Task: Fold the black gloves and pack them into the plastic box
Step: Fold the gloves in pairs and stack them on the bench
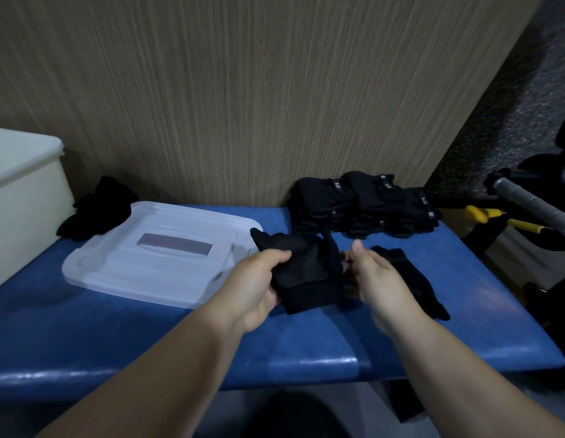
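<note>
My left grip [259, 279] is closed around the black glove [309, 270], fingers curled over its left edge, and holds it low over the surface [148, 336]. My right grip [379, 279] sits at the glove's 3 o'clock edge with the thumb raised. Its fingers are hidden, so I cannot tell whether it clamps the fabric. The glove is soft, matte and creased, with a straight cuff edge at 6 o'clock.

The surface is blue, padded and glossy. A second glove [410, 276] lies flat at 3 o'clock, partly under my right grip. A translucent ribbed lid [161, 254] lies at 9 o'clock and the pale plastic box [18, 197] at 10 o'clock. Loose gloves [97, 210] lie between box and lid. A folded stack [363, 203] stands at 1 o'clock.
</note>
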